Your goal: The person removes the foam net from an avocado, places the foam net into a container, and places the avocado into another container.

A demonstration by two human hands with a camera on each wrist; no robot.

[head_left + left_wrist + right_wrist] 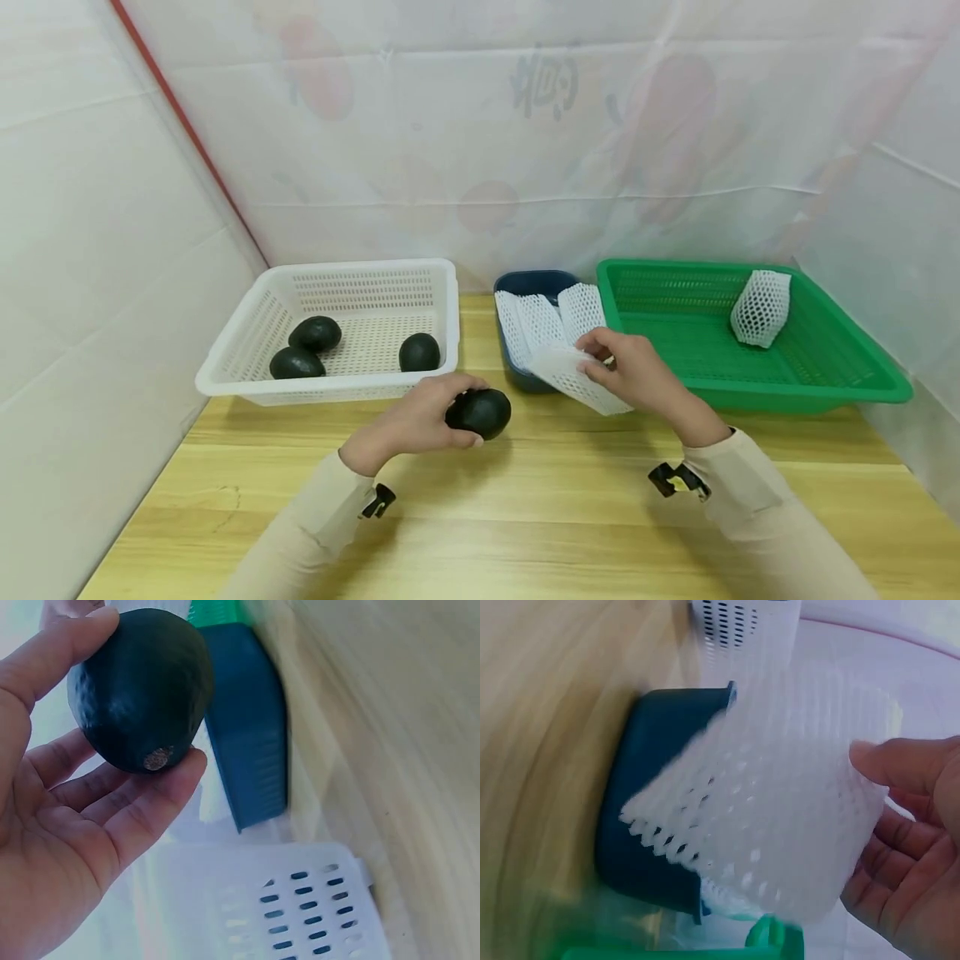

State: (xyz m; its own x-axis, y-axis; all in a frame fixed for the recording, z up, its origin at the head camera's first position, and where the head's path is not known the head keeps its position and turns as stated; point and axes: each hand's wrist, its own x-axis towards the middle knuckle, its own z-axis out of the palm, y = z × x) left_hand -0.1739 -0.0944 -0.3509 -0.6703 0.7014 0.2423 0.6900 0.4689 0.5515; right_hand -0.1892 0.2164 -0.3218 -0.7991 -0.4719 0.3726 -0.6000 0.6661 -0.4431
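My left hand (423, 419) grips a dark green avocado (483, 414) above the table, in front of the gap between the white basket and the blue bin. In the left wrist view the avocado (142, 690) shows its stem scar, with the thumb on one side and fingers on the other. My right hand (630, 371) pinches a white foam net sleeve (581, 379) by one edge, over the front of the blue bin (527, 379). The sleeve (780, 795) hangs flat in the right wrist view. More foam net sleeves (542, 321) lie in the bin.
A white basket (442, 292) on the left contains three avocados (419, 352). To the right, a green basket (675, 358) has one sleeved item (762, 308) at its far right. A wooden table (510, 517) carries everything; white sheeting (420, 150) stands behind.
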